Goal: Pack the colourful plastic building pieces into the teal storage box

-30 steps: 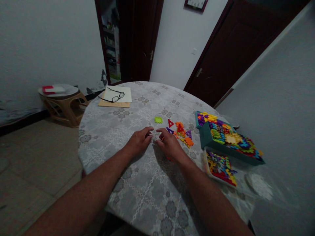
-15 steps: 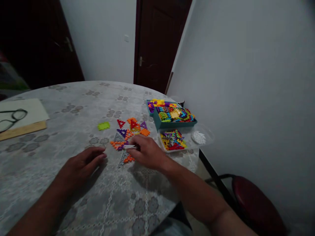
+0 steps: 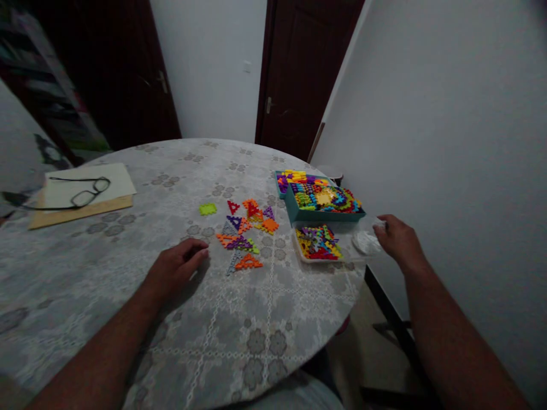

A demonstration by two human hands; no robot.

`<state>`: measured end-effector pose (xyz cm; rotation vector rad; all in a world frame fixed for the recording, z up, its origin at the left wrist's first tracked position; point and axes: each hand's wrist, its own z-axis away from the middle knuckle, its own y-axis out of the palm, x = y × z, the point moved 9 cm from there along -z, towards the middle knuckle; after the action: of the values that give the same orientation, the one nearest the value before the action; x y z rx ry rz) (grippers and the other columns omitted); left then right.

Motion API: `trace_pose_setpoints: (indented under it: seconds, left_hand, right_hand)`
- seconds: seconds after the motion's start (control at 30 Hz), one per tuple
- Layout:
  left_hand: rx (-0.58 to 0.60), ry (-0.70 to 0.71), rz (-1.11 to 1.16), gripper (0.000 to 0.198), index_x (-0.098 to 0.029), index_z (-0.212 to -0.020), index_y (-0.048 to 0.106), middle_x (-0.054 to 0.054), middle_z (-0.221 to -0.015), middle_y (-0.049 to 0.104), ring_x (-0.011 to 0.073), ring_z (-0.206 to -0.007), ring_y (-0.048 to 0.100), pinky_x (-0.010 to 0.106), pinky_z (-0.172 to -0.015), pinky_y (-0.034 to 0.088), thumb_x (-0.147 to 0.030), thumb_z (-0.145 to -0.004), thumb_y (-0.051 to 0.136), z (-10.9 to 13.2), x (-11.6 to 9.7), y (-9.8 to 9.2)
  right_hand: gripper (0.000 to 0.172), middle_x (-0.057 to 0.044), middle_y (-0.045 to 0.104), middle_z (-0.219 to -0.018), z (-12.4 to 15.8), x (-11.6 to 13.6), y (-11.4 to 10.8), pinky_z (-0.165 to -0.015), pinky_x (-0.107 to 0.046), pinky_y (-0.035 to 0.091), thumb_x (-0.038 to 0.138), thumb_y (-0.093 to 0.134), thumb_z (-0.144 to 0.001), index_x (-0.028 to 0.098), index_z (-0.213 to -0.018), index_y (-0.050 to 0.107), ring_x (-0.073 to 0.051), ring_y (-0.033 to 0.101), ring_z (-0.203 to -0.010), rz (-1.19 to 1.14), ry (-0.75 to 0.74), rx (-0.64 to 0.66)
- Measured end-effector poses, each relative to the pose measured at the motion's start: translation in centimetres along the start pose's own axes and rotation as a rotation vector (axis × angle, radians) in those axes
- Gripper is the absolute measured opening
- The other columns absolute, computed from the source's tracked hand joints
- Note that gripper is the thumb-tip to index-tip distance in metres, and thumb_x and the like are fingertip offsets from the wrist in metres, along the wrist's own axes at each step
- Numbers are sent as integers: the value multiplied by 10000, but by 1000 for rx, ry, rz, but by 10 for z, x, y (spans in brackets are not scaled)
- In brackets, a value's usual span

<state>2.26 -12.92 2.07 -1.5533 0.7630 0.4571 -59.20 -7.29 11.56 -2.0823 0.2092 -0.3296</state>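
My left hand (image 3: 176,266) rests on the tablecloth with loosely curled fingers, the thumb a little apart and nothing held. Just to its right lies a cluster of toothed plastic building pieces: an orange triangle (image 3: 248,262), a purple piece (image 3: 239,243), a red triangle (image 3: 233,207) and several more. A lime-green square piece (image 3: 208,209) lies apart, farther back. Out to the right, my right hand (image 3: 399,242) pinches at the outer edge of a clear plastic lid holding white pieces (image 3: 366,242). Something whitish shows at its fingertips, too small to make out.
A clear tub (image 3: 318,257) of mixed coloured pieces stands beside the lid. Behind it are a teal box (image 3: 327,215) and another teal tray (image 3: 280,187) full of pieces. Glasses (image 3: 85,196) lie on paper and a board (image 3: 81,219) at left. The wall rises close on the right.
My right hand has gone from above the loose pieces, where it held white sticks, rightward to the clear lid. The pieces it covered now show. The view has shifted; my left hand stays beside the cluster.
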Motion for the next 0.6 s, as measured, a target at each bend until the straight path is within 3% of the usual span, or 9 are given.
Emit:
trace_pose_setpoints:
  seconds: [0.1, 0.2, 0.27, 0.33, 0.4, 0.47, 0.6]
  left_hand:
    - [6, 28, 51, 412, -227, -1090, 762, 58, -938, 811, 241, -834, 725, 337, -803, 582, -578, -937, 609, 1, -3, 2]
    - [59, 95, 32, 370, -220, -1130, 758, 74, -968, 790, 228, -816, 709, 358, -819, 585, -520, -943, 648, -2, -12, 11]
    - [92, 175, -27, 382, -220, -1227, 746, 92, -1063, 771, 223, -835, 706, 383, -864, 588, -465, -944, 667, -5, -23, 19]
    - [98, 250, -91, 412, -227, -1317, 715, 119, -1208, 737, 242, -945, 721, 413, -941, 587, -428, -962, 662, -10, -35, 28]
    - [85, 291, -148, 429, -239, -1380, 683, 139, -1337, 687, 282, -1131, 711, 437, -1031, 571, -410, -987, 655, -17, -45, 36]
    - [68, 282, -221, 441, -249, -1427, 661, 144, -1390, 657, 305, -1244, 680, 445, -1086, 549, -356, -999, 650, -24, -49, 44]
    - [65, 228, -340, 379, -231, -1365, 701, 161, -1366, 663, 325, -1240, 663, 460, -1094, 531, -278, -993, 644, -33, -43, 55]
  right_hand:
    - [378, -181, 768, -972, 2, 3, 2, -912, -469, 549, 363, 551, -922, 148, -1151, 762, -339, 703, -960, 7, -82, -106]
    - [341, -173, 775, -1059, 17, 50, -15, -961, -472, 557, 383, 540, -969, 178, -1125, 762, -325, 718, -997, -147, -179, -198]
    - [302, -135, 780, -1071, 31, 101, -20, -919, -425, 574, 389, 565, -986, 201, -1113, 764, -281, 731, -936, -314, -245, -122]
    - [277, -110, 785, -1089, 49, 164, -15, -905, -384, 577, 384, 573, -1026, 210, -1129, 763, -253, 739, -952, -476, -354, 40]
    - [253, -97, 788, -1108, 73, 235, 3, -891, -353, 577, 353, 576, -1053, 217, -1153, 763, -228, 743, -951, -579, -524, 289]
    - [248, -103, 789, -1156, 92, 292, 23, -907, -347, 573, 301, 589, -1059, 212, -1222, 754, -213, 744, -941, -612, -621, 442]
    - [277, -177, 759, -1276, 99, 359, 70, -1052, -396, 528, 245, 638, -1039, 166, -1286, 735, -282, 713, -1181, -501, -595, 515]
